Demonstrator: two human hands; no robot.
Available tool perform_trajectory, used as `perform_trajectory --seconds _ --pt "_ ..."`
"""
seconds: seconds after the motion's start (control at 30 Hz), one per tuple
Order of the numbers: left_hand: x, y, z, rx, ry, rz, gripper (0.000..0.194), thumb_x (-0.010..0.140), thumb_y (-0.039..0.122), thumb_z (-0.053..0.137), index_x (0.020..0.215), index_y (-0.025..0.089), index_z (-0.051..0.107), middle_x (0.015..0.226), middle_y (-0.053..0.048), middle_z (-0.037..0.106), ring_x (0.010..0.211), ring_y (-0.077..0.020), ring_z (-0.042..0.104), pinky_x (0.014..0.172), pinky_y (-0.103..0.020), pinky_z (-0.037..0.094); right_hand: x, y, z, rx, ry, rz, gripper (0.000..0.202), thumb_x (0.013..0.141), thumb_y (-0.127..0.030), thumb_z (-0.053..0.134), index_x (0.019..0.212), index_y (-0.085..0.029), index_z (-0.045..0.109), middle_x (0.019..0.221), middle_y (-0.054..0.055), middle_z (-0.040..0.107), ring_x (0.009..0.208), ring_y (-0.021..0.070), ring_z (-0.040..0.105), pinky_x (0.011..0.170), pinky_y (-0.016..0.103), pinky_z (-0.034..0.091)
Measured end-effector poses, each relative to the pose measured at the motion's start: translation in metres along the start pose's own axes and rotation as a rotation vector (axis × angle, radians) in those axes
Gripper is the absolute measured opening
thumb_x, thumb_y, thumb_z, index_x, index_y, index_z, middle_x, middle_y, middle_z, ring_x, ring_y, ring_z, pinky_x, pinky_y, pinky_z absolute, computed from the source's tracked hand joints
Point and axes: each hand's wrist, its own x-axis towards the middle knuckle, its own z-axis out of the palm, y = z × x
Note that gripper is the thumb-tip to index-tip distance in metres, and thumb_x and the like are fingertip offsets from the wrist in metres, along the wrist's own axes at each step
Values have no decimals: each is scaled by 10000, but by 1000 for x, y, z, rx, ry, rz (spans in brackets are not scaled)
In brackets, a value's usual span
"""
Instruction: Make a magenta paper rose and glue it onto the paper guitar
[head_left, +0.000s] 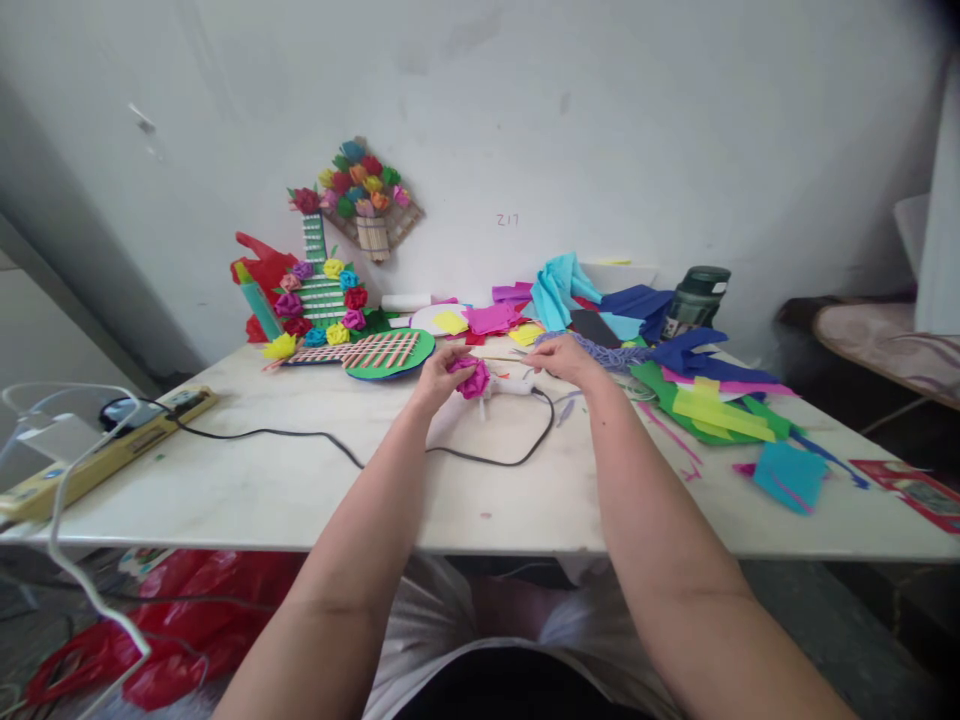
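Observation:
My left hand (440,378) is closed around a magenta paper rose (472,378), held just above the table. My right hand (561,358) is a little to the right, its fingers curled together at the handle end of what look like scissors (519,352); most of them is hidden by the hand. Between and below the hands lies a white glue gun (512,386), nozzle toward the rose, a black cord running from its back end. Behind my left hand rests a green guitar-shaped panel (424,347) covered with striped sticks.
Green tower with paper flowers (322,290) stands back left, below a wall-hung flower basket (373,235). Coloured paper (555,290), purple yarn (600,352) and a dark bottle (697,300) sit at the back right. A power strip (112,445) lies at the left edge.

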Motion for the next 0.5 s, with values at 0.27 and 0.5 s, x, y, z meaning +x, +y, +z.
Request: perform_trajectory --seconds 0.27,0.5 --pt "0 0 0 -33 -43 -116 441 504 298 854 849 100 664 646 -14 633 511 -79 527 488 -209 414 2 -7 -2 -134 -8 27 232 719 -355 661 730 -148 766 728 59 722 692 166 611 607 238 405" --pt "-3 4 0 -43 -105 -133 445 513 286 855 870 93 673 663 -25 646 528 -81 537 511 -217 414 2 -6 -4 -186 -4 22 234 717 -366 673 728 -153 770 679 45 708 651 155 591 559 235 378"
